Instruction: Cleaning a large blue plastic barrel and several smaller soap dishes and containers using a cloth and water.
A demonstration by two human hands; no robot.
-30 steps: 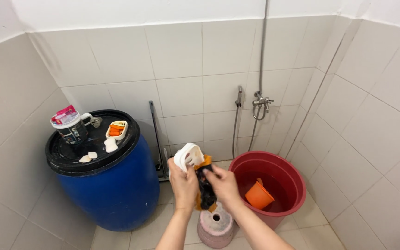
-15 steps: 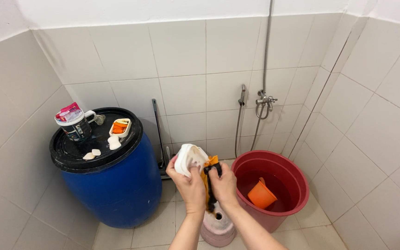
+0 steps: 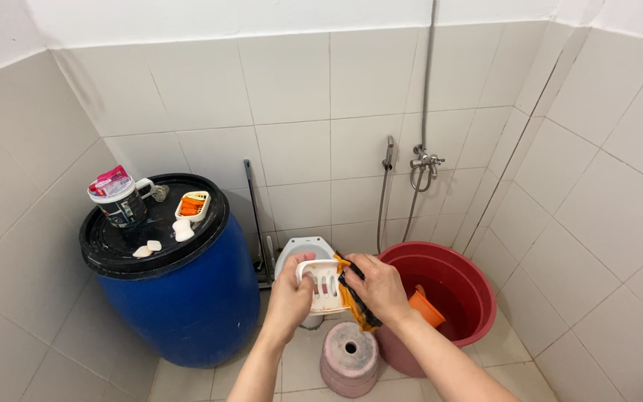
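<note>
Left hand (image 3: 289, 295) clamped on white slotted tray (image 3: 324, 285), right hand (image 3: 378, 286) on orange-black cloth (image 3: 353, 298).

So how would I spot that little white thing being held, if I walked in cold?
Start at the big blue barrel on the left, then look right, toward the red bucket. Between them, above the pink stool, the left hand grips a white slotted soap dish. Unlike the similar dish on the barrel lid, this one is empty.

Two bare forearms raised, hands meeting at chest height

The left hand (image 3: 290, 294) curls shut in a grip, thumb uppermost (knuckles outward); the right hand (image 3: 376, 286) clenches just beside it, fingers folded down.
</note>
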